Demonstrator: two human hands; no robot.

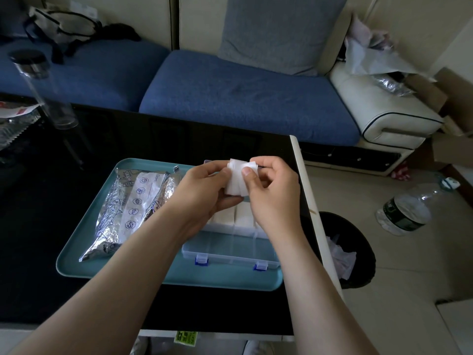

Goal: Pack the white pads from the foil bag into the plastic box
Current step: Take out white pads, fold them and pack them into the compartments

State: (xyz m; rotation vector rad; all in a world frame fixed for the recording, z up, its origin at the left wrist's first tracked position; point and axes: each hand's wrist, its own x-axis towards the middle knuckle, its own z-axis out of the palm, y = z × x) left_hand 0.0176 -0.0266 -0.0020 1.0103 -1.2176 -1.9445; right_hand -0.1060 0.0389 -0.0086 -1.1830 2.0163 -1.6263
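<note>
Two hands above the plastic box (230,249), left hand (204,190) and right hand (271,193) both pinching a stack of white pads (236,180), foil bag (128,208) by the left edge of the teal tray (84,252), box by its right.

foil bag (115,213) lbl approx "Content", rest illegible

the plastic box (231,248) is half hidden behind hands (202,192).

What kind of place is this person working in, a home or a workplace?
Most likely a home living room: a blue sofa stands behind the black table, a bag lies on the sofa, and a waste bin stands beside the table.
</note>
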